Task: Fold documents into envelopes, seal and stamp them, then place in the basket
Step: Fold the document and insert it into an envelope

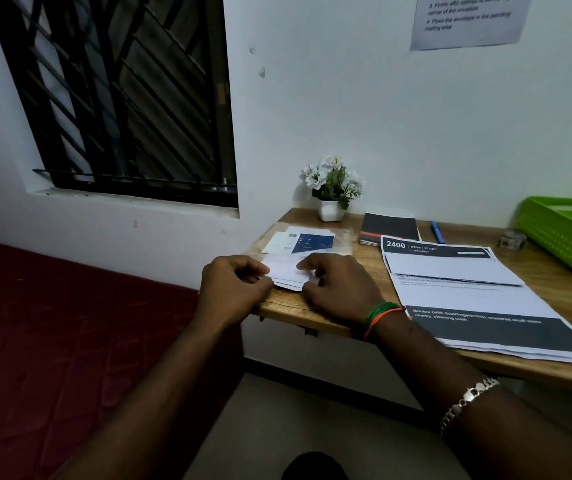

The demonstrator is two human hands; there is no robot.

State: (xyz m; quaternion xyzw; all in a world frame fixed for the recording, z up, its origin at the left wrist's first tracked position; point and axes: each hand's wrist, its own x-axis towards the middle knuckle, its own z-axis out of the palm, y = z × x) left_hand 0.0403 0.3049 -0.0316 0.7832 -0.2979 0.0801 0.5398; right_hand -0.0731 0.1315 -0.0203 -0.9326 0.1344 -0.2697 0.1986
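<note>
Documents (478, 299), the largest sheets on the wooden desk (554, 292), lie flat right of centre with their long axis running from the near edge back toward the wall, a dark header band at the far end; a folded sheet rests across their upper part. At the far right corner sits the green basket (568, 233), its rim tilted toward the camera. Near the left corner a small white envelope (286, 270) lies with its long axis across the desk, its near edge at the desk's front lip. Both forearms reach forward from below. The left hand (234, 289) pinches the envelope's left end between thumb and curled fingers. The right hand (338, 289), knuckles up, curls over its right end, thumb pressing the near corner.
</note>
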